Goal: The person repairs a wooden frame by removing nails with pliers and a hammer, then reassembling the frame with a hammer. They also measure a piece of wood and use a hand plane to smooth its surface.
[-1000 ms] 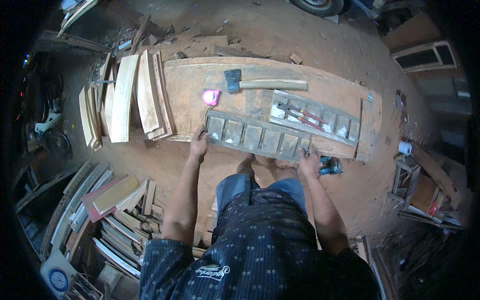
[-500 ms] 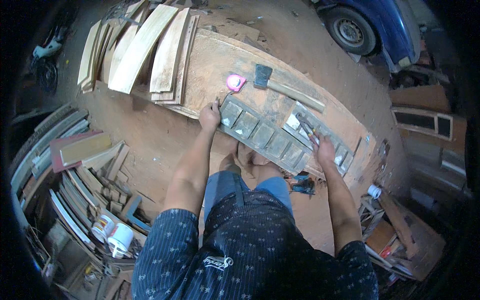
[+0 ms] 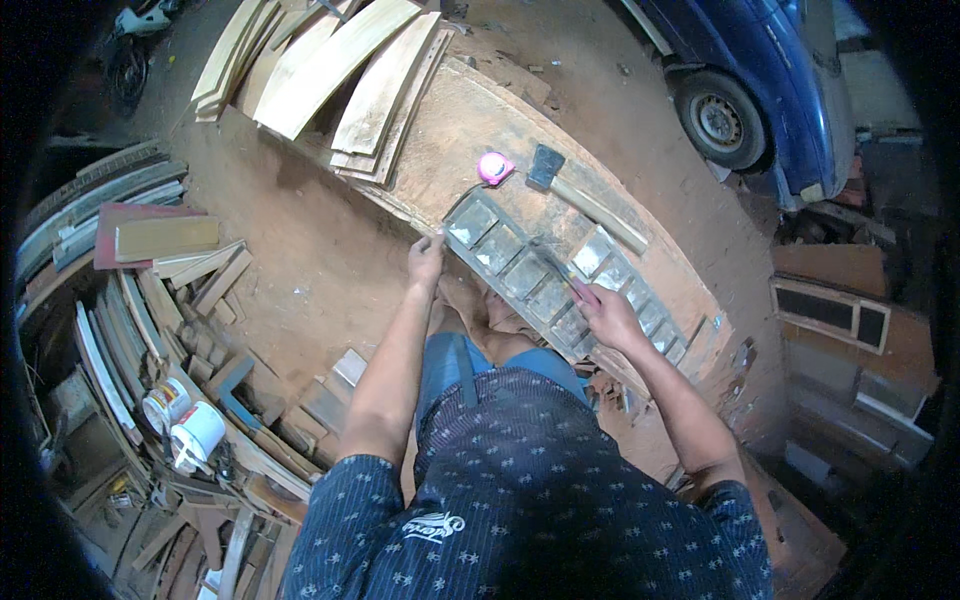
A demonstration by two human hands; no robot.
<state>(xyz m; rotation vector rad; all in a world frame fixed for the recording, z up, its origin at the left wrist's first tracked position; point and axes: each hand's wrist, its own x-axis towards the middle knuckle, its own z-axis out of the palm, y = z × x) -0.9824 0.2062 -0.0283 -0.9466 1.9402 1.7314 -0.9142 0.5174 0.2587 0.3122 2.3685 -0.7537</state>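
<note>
A long, worn, dark-grey frame (image 3: 497, 248) with rows of rectangular panels, some smeared white, lies on the workbench before me. My left hand (image 3: 427, 258) is closed by its left end, fingertips pinched together near the corner; what they hold, if anything, is too small to make out. My right hand (image 3: 612, 318) grips a pair of pliers (image 3: 562, 262) by reddish handles, the dark jaws blurred and pointing up-left over the middle of the frame. Past the frame lie a pink tape measure (image 3: 494, 168) and a hatchet (image 3: 600, 215) with a wooden handle.
Curved pale boards (image 3: 385, 95) are stacked on the far left of the dusty workbench (image 3: 455, 115). White buckets (image 3: 198, 432) and wood offcuts lie at the left. A blue vehicle (image 3: 760, 90) stands far right. Brown panels (image 3: 830, 310) lean at the right.
My right hand has carried the pliers leftward along the frame, toward its middle. My left hand stays by the left corner. The whole view has shifted and turned slightly.
</note>
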